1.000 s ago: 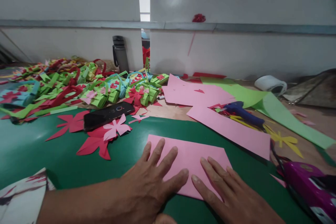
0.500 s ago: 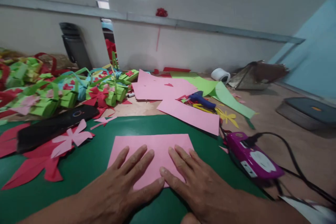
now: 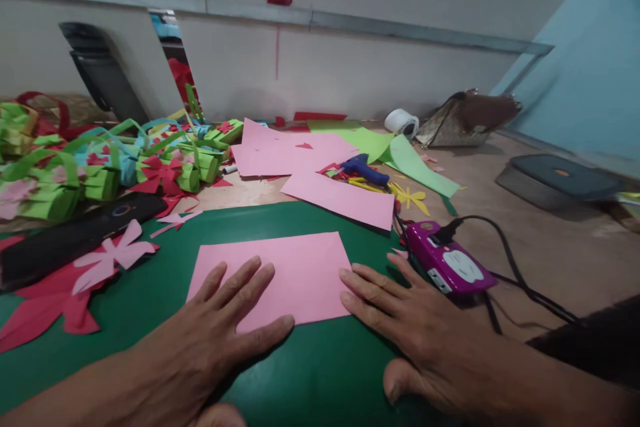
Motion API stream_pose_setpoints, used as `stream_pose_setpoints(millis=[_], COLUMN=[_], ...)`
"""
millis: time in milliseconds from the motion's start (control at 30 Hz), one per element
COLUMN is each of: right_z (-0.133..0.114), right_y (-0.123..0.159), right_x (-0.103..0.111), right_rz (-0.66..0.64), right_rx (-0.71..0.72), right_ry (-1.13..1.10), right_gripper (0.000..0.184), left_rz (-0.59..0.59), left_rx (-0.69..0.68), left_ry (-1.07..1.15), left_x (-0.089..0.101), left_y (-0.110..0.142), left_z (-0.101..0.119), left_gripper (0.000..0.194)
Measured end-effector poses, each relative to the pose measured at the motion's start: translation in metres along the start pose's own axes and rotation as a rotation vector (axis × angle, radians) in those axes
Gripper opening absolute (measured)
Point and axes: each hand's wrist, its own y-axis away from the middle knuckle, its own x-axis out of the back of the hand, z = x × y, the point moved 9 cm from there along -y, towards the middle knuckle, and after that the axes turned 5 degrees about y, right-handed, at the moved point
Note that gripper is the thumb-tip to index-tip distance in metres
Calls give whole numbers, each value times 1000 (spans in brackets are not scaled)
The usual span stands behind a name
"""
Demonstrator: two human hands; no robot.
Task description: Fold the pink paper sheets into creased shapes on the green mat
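Note:
A folded pink paper sheet [image 3: 285,267] lies on a green cutting mat [image 3: 320,373]. My left hand [image 3: 210,340] rests flat on the sheet's near left part, fingers spread. Flat and open too, my right hand [image 3: 415,333] lies on the mat at the sheet's right edge, its fingertips touching the paper's corner. Neither hand holds anything.
A purple power strip [image 3: 447,267] with black cable sits just right of my right hand. Behind lie more pink sheets [image 3: 340,200], a blue glue gun [image 3: 365,170], green paper [image 3: 415,167], a black phone [image 3: 70,233], red and pink paper flowers [image 3: 110,257] and a pile of green paper baskets [image 3: 100,173]. A grey box [image 3: 560,180] is far right.
The view has swung to the right. My right hand slid right, off the pink sheet to its edge. My left hand stays flat on the sheet.

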Motion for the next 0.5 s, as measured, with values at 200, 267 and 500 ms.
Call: stream_pose_setpoints(millis=[200, 267, 500], right_z=[-4, -8, -29], right_y=[11, 6, -16], right_x=[8, 11, 11], right_rz=[136, 173, 164], right_rx=[7, 3, 47], right_ry=[156, 152, 61], right_gripper=[63, 61, 58], left_rz=[-131, -164, -228], left_rx=[57, 100, 243], left_ry=[-17, -10, 49], left_x=[0, 2, -6], left_y=[-8, -15, -36], left_z=[8, 13, 17], left_gripper=[85, 85, 90])
